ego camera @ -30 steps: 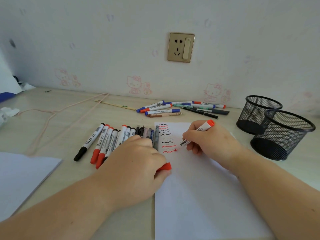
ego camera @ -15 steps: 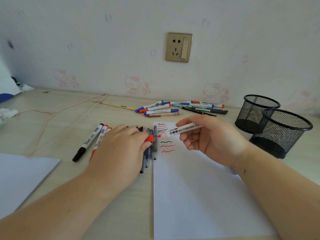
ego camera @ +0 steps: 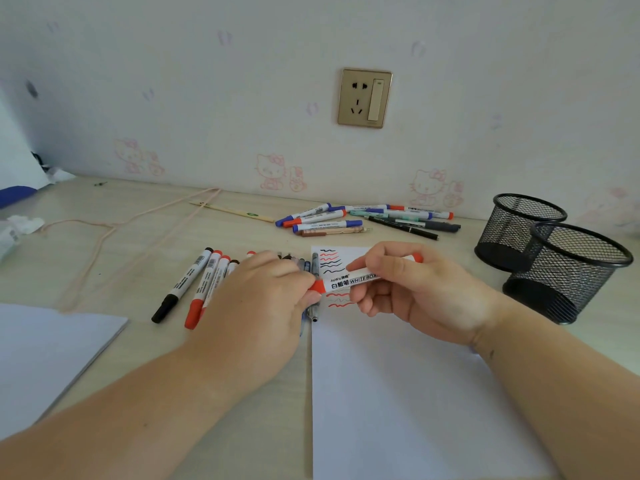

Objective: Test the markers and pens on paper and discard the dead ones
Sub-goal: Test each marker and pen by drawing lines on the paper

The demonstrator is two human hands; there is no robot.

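Head view: red whiteboard marker [ego camera: 353, 279], white barrel with black lettering, held level above the sheet of paper [ego camera: 398, 393] and its red and black test squiggles. Right hand [ego camera: 408, 289] grips the barrel; left hand [ego camera: 263, 306] pinches its red cap [ego camera: 317, 285].

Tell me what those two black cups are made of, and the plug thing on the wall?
The two black cups look like metal wire mesh with a dark matte coating: you can see through the tiny diamond holes, and solid rims ring the top. The plug thing has a shiny gold-coloured plate, maybe brushed metal or metallic-look plastic; the pictures cannot settle which.
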